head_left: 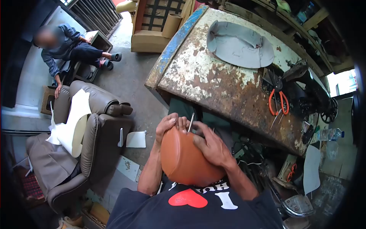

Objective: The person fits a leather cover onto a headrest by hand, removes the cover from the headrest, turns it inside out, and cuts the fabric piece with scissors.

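A car headrest (194,158) in orange-brown leather rests against my shirt front, held between both hands. Its shiny metal post (191,123) sticks up at the far edge, and the tip of a second one shows beside my right hand. My left hand (167,125) is closed over the upper left edge, fingers curled by the post. On the other side, my right hand (211,142) presses on the cover with thumb and fingers bent around its edge. Whatever the fingertips pinch at that far edge is hidden.
Ahead stands a worn workbench (183,82) bearing a grey fabric piece (236,57), orange-handled pliers (280,101) and a black sewing machine (310,82). Left is a brown armchair (108,133) with white sheet material (74,122). A person (68,49) sits beyond it. Bottles (329,134) stand right.
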Demonstrator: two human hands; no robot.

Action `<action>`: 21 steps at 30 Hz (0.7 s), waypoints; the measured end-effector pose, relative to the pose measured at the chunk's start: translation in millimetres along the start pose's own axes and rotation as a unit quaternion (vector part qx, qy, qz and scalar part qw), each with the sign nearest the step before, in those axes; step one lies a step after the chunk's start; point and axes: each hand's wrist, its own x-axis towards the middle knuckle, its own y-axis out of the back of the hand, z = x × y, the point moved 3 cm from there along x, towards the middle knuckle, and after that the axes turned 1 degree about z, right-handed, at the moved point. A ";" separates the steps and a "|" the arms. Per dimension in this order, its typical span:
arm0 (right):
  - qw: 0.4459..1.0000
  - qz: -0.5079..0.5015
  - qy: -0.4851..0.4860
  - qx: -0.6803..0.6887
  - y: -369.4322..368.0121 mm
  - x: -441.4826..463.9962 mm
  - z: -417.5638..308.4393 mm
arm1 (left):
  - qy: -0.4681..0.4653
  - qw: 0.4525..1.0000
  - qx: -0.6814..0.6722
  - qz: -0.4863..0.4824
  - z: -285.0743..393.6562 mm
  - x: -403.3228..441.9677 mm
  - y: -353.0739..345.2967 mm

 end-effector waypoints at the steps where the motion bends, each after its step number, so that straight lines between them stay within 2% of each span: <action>1: 1.000 0.002 0.006 -0.008 6.7 1.6 -2.3 | -0.008 1.000 -0.003 -0.007 -2.7 10.7 0.4; 3: 0.991 -0.026 -0.011 -0.128 6.2 -9.8 -7.2 | -0.085 0.993 -0.054 -0.064 -10.6 11.2 4.0; 5: 0.991 0.001 -0.034 -0.130 4.6 6.1 -0.3 | -0.089 0.989 -0.099 -0.066 -33.2 14.0 35.1; 7: 0.976 -0.084 -0.133 -0.148 2.2 22.1 13.6 | -0.032 0.994 -0.104 -0.020 -50.5 5.5 66.2; 8: 0.960 -0.116 -0.165 -0.193 1.5 30.1 18.4 | 0.086 0.995 0.053 0.012 -40.6 -5.2 100.8; 9: 0.959 -0.120 -0.168 -0.192 -2.4 36.8 30.0 | 0.088 0.995 0.051 0.016 -22.3 -12.6 101.0; 10: 0.953 -0.156 -0.148 -0.215 -10.7 44.6 45.5 | 0.097 0.941 0.321 0.042 3.1 -15.6 87.5; 11: 0.943 -0.194 -0.128 -0.238 -15.8 49.0 54.3 | 0.099 0.816 0.565 0.064 25.3 -19.3 64.9; 12: 0.942 -0.205 -0.137 -0.229 -18.7 53.4 54.9 | 0.027 0.725 0.688 0.015 48.8 -22.2 26.6; 13: 0.942 -0.206 -0.141 -0.226 -24.4 59.2 62.8 | 0.032 0.725 0.688 0.013 57.1 -20.3 0.2; 15: 0.923 -0.248 -0.088 -0.280 -39.5 63.2 82.0 | -0.023 0.625 0.765 -0.151 40.1 -20.0 -52.3; 16: 0.935 -0.245 -0.066 -0.249 -32.8 65.3 75.8 | -0.027 0.625 0.766 -0.149 26.6 -21.5 -53.4; 18: 0.932 -0.228 -0.087 -0.268 -24.7 70.1 78.7 | 0.022 0.522 0.836 -0.165 -0.6 -26.1 -50.3; 19: 0.929 -0.211 -0.116 -0.280 -21.8 68.4 77.1 | 0.023 0.521 0.835 -0.174 -0.1 -22.6 -49.6; 21: 0.931 -0.177 -0.152 -0.281 0.8 41.8 58.1 | 0.202 0.491 0.838 -0.127 -2.8 -13.0 -37.0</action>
